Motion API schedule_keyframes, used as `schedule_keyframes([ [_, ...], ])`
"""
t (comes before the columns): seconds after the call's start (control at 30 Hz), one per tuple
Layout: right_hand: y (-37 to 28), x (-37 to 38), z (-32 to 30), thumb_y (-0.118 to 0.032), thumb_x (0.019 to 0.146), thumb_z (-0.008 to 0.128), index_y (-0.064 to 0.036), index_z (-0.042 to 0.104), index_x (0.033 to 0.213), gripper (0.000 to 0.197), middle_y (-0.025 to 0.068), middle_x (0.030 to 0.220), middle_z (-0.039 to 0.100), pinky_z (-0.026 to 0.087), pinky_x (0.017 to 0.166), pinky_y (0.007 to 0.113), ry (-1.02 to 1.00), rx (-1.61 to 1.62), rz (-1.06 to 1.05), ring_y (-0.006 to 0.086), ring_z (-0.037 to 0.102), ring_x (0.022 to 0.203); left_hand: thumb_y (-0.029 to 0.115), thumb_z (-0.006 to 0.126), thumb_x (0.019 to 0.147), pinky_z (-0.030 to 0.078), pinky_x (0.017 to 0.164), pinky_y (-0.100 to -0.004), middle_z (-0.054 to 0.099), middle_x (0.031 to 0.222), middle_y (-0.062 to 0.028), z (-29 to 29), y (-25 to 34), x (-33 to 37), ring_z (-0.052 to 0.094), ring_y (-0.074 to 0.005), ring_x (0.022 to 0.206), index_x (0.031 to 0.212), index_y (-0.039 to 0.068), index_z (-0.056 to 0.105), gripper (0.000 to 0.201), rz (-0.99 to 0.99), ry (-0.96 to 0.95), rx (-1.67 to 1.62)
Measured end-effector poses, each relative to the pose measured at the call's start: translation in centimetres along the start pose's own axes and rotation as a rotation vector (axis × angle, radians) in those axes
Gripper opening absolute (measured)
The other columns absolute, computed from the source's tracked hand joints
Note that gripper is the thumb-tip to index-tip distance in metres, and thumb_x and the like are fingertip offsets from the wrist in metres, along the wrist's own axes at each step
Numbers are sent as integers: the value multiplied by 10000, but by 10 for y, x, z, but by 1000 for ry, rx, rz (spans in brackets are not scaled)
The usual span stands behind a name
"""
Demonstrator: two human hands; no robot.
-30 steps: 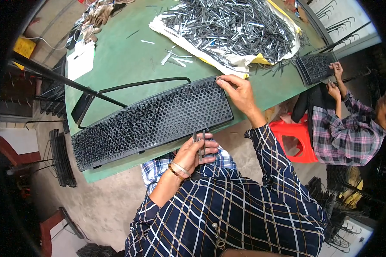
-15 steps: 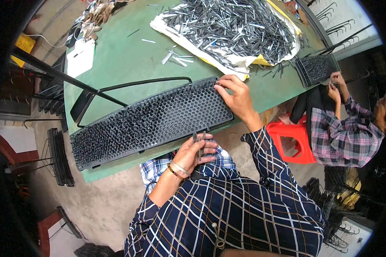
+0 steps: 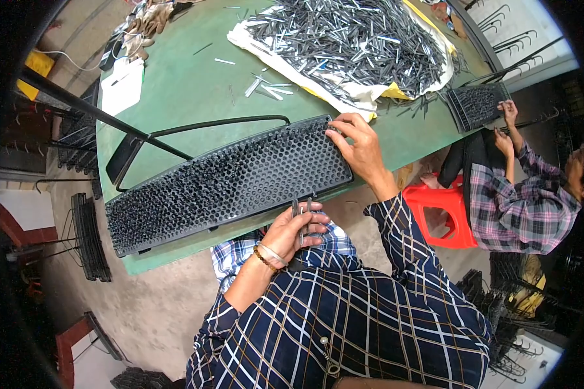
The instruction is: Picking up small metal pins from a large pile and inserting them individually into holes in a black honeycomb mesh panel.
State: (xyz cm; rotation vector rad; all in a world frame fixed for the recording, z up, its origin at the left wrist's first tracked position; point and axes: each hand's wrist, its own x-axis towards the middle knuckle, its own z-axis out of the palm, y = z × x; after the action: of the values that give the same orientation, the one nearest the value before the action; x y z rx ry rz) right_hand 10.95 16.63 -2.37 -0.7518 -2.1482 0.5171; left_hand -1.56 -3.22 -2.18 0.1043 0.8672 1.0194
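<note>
A long black panel [image 3: 272,170] full of small holes lies tilted across the table's near edge. Its left part is densely filled with short dark pieces, while many holes on the right look bare. My right hand [image 3: 362,148] is at the panel's upper right corner, thumb and fingertips pinched against the surface; whatever they hold is too small to make out. Below the panel's lower edge, my left hand [image 3: 290,232] is closed around several thin dark strips [image 3: 302,217], which stick up between its fingers. A black bent rod frame [image 3: 220,123] runs behind the panel.
A pile of dark strips [image 3: 363,45] covers a white and yellow sack on the green table [image 3: 175,84]. Loose strips [image 3: 266,89] lie before it. At right, a co-worker [image 3: 512,201] sits near a red stool [image 3: 441,217], hands at a similar panel [image 3: 479,106].
My hands have hardly moved; the right fingertips stay at the panel's corner. The co-worker's upper hand has shifted up onto the other panel.
</note>
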Motion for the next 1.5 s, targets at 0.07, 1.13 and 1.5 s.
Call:
schedule_keyframes([
  [0.07,3,1,0,-60,746,688,8,659,862,137,105,878,608,480,680,325,-4,7,4,240,602,793,162,442,947,517,714,-303,603,1044,-104,0,0,0,597,-156,859,1197,57,485,274,2,-5,-7],
  [1.13,9,-3,2,-59,819,610,9,627,994,188,117,968,575,465,733,321,-42,-25,31,253,582,842,185,445,948,540,717,-366,590,1047,-133,2,0,0,612,-233,908,1148,59,486,240,-14,-33,-19],
  [1.5,-1,7,-1,-122,817,614,-36,632,992,196,97,967,579,416,751,347,-88,-86,-67,252,564,876,159,474,936,539,718,-328,595,1038,-123,3,-3,0,613,-197,906,1182,43,457,272,23,-64,-4],
])
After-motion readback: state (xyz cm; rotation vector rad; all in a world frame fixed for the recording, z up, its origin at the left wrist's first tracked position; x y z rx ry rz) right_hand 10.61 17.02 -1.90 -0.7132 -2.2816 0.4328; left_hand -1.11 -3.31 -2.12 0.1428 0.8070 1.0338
